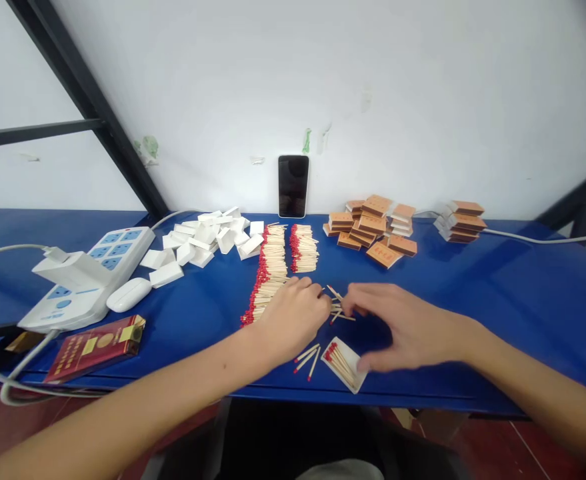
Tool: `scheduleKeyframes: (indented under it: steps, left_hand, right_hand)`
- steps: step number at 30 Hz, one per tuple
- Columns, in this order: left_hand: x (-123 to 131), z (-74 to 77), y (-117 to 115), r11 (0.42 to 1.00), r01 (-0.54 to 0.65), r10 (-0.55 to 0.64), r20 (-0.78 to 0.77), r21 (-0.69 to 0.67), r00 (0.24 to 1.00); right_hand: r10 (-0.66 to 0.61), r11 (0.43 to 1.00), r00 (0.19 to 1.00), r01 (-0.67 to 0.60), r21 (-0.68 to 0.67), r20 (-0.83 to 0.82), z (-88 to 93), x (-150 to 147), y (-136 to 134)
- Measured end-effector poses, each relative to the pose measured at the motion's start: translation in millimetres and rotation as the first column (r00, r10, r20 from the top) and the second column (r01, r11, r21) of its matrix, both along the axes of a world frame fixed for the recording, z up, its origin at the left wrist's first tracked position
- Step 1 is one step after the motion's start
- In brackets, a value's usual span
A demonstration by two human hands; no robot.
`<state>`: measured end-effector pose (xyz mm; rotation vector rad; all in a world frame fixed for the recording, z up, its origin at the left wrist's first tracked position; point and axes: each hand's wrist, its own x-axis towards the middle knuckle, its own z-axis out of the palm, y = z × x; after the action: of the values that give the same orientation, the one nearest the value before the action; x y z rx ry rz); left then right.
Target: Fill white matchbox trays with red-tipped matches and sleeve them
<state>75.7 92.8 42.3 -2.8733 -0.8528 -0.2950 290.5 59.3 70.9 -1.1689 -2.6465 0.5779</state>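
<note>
My left hand (293, 319) rests over the table with its fingers curled in, beside a small heap of loose matches (337, 310). What its fingertips hold, if anything, is hidden. Across the heap, my right hand (407, 325) has its thumb spread away from the bent fingers. Those fingertips touch the heap's right side, while the thumb is at the edge of a white matchbox tray (358, 380). Several red-tipped matches (340, 362) lie in that tray. A few single matches (307, 358) lie just left of it. Behind my left hand runs a long row of matches (273, 260), with a shorter stack (303, 248) alongside.
White empty trays (205, 237) are piled at the back left. Matchboxes (370, 223) lie heaped at the back right, with a neat stack (463, 221) farther right. A phone (293, 187) leans on the wall. A power strip (90, 280), white case (129, 295) and red packet (95, 350) occupy the left.
</note>
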Motion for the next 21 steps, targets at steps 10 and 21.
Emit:
scheduleKeyframes:
  steps: [10, 21]
  left_hand:
    - [-72.7, 40.8, 25.8, 0.990, 0.086, -0.055, 0.256, -0.109, 0.965]
    - [-76.7, 6.4, -29.9, 0.959, 0.253, -0.281, 0.301, 0.127, 0.911]
  right_hand:
    - [0.116, 0.992, 0.993, -0.117, 0.044, 0.027, -15.4, -11.5, -20.2]
    - [-0.146, 0.935, 0.980, 0.093, 0.344, 0.133, -9.0, 12.6, 16.3]
